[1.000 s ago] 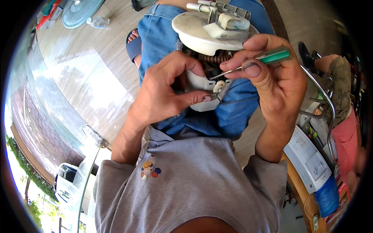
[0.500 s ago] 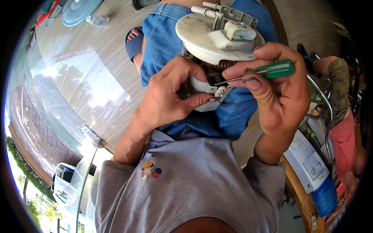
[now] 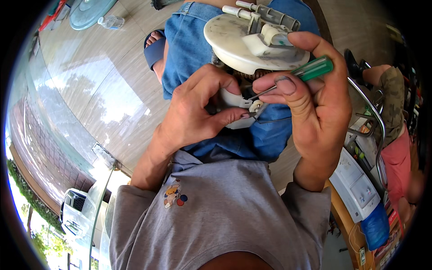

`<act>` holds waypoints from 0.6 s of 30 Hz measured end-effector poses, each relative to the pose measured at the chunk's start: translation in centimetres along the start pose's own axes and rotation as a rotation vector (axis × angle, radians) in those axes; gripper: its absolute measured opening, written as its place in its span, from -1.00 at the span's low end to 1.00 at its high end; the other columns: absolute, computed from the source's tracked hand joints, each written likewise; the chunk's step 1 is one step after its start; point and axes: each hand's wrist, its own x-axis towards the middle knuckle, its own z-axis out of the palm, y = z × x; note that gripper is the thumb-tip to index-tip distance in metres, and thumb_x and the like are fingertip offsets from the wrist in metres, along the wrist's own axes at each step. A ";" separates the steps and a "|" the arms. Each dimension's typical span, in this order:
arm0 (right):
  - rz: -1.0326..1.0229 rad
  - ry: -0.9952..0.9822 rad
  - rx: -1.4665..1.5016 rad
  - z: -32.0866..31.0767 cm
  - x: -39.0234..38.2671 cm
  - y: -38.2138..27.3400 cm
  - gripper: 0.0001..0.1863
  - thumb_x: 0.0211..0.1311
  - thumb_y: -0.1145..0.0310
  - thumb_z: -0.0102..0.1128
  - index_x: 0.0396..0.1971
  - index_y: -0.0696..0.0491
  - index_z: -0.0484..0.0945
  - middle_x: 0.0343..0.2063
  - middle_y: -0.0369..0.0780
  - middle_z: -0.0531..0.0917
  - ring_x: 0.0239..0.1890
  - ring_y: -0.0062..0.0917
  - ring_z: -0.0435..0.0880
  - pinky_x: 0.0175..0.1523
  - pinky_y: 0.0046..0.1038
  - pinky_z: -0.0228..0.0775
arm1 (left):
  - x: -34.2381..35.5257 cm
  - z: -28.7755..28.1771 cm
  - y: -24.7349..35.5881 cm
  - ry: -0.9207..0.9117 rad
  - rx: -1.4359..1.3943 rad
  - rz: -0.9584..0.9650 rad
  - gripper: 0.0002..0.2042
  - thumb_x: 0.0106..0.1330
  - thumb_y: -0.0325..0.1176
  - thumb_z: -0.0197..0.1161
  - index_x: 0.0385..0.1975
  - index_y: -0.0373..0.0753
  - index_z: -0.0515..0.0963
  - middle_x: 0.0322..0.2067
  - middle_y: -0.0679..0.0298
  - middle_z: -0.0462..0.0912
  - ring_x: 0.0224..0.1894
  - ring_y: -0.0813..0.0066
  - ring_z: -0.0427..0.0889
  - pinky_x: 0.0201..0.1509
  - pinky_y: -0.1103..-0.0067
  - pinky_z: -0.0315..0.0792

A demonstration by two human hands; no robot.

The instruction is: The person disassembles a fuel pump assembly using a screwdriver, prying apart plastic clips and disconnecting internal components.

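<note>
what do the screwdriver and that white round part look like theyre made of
Screwdriver: the handle looks like clear green plastic, glossy and see-through; the thin shaft looks like bare metal, grey with a shine. White part: probably moulded plastic, off-white, matte, with dark grime smudges. The right hand holds the screwdriver; the left hand steadies the part.

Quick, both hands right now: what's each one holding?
Left hand: closed on the white plastic assembly.
Right hand: closed on the green-handled screwdriver.
</note>
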 end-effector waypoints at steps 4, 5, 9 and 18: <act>0.014 0.145 0.376 1.1 -0.4 0.2 -0.40 0.42 0.38 0.24 0.33 0.24 0.20 -0.22 -0.07 0.72 -0.30 -0.47 0.79 -0.28 -0.56 0.69 | 0.1 0.1 -0.2 0.002 0.000 0.010 -0.61 -0.03 -0.45 0.64 -0.23 -0.26 0.58 -0.28 0.31 0.58 -0.47 0.59 0.55 -0.42 0.63 0.48; 0.046 0.141 0.235 1.0 -0.3 -0.1 -0.39 0.41 0.39 0.24 0.34 0.23 0.19 -0.22 -0.06 0.72 -0.31 -0.48 0.78 -0.28 -0.57 0.68 | 0.0 0.1 -0.2 0.003 -0.001 0.009 -0.61 -0.03 -0.45 0.64 -0.23 -0.26 0.58 -0.28 0.31 0.58 -0.47 0.59 0.55 -0.42 0.63 0.48; 0.080 0.083 0.044 0.7 -0.2 -0.4 -0.38 0.41 0.41 0.25 0.35 0.22 0.19 -0.23 -0.06 0.72 -0.32 -0.50 0.78 -0.27 -0.58 0.65 | -0.1 0.3 -0.2 0.014 -0.017 -0.010 -0.61 -0.04 -0.45 0.64 -0.23 -0.26 0.60 -0.28 0.32 0.59 -0.47 0.58 0.55 -0.41 0.62 0.48; 0.092 0.156 0.001 1.8 -0.7 -0.6 -0.46 0.42 0.48 0.21 0.30 0.19 0.23 -0.21 -0.08 0.71 -0.29 -0.53 0.76 -0.24 -0.58 0.63 | 0.0 0.6 -0.9 0.038 -0.032 -0.002 -0.61 -0.02 -0.32 0.68 -0.28 -0.28 0.60 -0.28 0.36 0.63 -0.51 0.74 0.47 -0.46 0.70 0.35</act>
